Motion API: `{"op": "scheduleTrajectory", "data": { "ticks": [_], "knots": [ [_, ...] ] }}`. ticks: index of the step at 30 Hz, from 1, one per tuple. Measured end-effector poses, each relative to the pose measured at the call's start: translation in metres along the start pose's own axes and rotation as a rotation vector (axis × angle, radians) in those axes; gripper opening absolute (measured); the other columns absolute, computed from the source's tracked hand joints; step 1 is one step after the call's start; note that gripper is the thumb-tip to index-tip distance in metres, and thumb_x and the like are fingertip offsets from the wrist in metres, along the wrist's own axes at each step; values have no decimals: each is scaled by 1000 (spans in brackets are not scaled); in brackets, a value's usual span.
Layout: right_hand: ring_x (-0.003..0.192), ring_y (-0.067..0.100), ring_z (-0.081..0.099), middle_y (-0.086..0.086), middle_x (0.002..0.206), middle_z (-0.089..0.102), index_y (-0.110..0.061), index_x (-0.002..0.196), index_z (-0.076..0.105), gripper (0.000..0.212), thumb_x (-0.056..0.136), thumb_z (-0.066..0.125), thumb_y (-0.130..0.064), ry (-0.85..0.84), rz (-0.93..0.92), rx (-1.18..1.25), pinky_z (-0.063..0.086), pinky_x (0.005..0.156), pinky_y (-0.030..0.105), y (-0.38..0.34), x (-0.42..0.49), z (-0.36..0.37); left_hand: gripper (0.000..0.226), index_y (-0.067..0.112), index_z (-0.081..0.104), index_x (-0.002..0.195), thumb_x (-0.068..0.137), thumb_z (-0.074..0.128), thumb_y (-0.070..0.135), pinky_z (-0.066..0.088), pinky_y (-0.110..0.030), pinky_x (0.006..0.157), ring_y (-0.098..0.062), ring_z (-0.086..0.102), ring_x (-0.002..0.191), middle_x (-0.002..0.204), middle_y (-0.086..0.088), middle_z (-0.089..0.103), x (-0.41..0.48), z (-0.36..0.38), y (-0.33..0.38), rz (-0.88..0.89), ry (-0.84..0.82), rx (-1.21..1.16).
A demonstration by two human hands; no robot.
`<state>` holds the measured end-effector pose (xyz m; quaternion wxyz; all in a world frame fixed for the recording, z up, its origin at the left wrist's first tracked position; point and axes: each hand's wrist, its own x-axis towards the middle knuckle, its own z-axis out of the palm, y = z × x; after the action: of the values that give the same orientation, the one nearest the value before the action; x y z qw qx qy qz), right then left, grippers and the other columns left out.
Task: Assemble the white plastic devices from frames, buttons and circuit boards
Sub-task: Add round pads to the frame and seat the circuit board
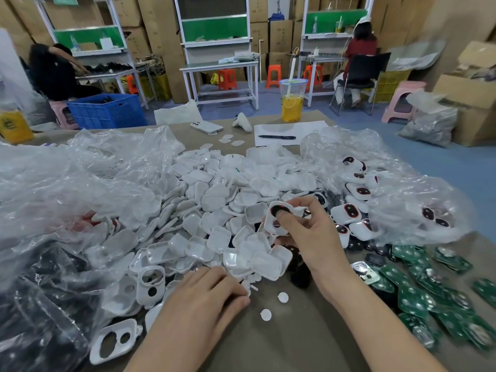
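Head view: right grip (308, 232), one o'clock, pinches the frame (269, 222), likely light and stiff, by its rim; left grip (212, 294), cannot tell.

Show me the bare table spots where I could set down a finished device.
Best: bare brown table between the forearms, below the two loose white buttons. Also a small patch left of the cup, behind the paper sheet. Crowded: white shell pile, circuit boards right, bags left.

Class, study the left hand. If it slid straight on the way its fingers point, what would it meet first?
Probably the small white buttons lying right at the left hand's fingertips; beyond them, the round white disc. Depth is hard to judge.
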<state>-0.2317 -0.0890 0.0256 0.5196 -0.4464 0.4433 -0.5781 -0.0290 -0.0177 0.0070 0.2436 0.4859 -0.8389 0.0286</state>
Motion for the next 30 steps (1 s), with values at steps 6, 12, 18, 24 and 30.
{"op": "scheduleTrajectory", "data": {
  "ticks": [6,12,18,24,30],
  "knots": [
    [79,28,74,18,88,72,-6,99,57,15,90,70,-4,-7,119,244,60,67,28,3,5,-1,36,21,72,79,93,45,39,48,-24,65,-11,67,69,77,13,68,6,-3,5,-45,75,44],
    [95,27,72,23,107,72,-12,116,67,22,96,63,-4,-82,121,331,60,72,28,1,6,-2,21,46,64,90,97,63,26,43,-11,78,5,61,88,89,27,68,15,-7,9,-347,94,-363],
    [98,31,74,23,108,73,-6,117,62,20,98,58,-1,-86,138,351,61,79,33,1,6,-3,27,53,69,103,96,64,27,47,-13,77,5,66,93,97,24,72,43,-8,10,-425,68,-681],
    [95,35,74,20,103,75,-10,115,54,15,102,51,-4,-103,136,367,62,79,34,1,6,-3,9,30,71,85,90,71,23,52,-13,67,-10,67,69,83,-2,76,66,-1,12,-530,219,-1071],
    [89,28,76,11,101,77,-15,118,51,16,103,51,-10,-156,95,269,58,71,23,8,5,3,20,27,78,95,81,71,39,58,-22,75,-13,71,78,96,-4,77,57,5,7,-617,213,-1249]
  ]
}}
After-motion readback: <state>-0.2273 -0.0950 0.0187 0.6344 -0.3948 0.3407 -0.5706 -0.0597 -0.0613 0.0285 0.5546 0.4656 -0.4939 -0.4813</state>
